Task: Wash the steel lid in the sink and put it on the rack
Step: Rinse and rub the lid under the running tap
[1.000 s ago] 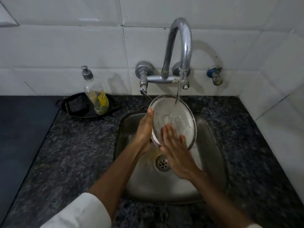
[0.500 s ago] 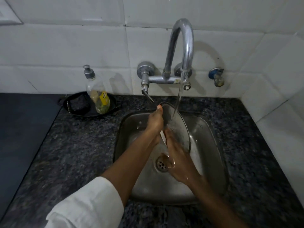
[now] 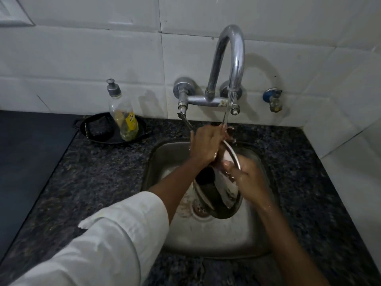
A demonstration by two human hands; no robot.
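Note:
The round steel lid (image 3: 223, 191) stands almost on edge over the steel sink (image 3: 231, 238), with its shiny face turned left toward me. My left hand (image 3: 205, 146) grips its upper rim under the running water from the tap (image 3: 231, 65). My right hand (image 3: 250, 179) holds the right side of the rim, wet, with the fingers curled over the edge. The lid's lower part hangs just above the drain (image 3: 199, 209). No rack is in view.
A dish soap bottle (image 3: 121, 114) stands in a black tray (image 3: 97, 131) with a scrubber on the dark granite counter at the back left. A small blue-capped valve (image 3: 273, 100) sticks out of the white tiled wall on the right. A dark stove surface (image 3: 26, 153) lies far left.
The lid has turned from facing me to almost edge-on and dropped lower in the sink. My left hand moved up to the rim under the stream; my right hand shifted to the right edge.

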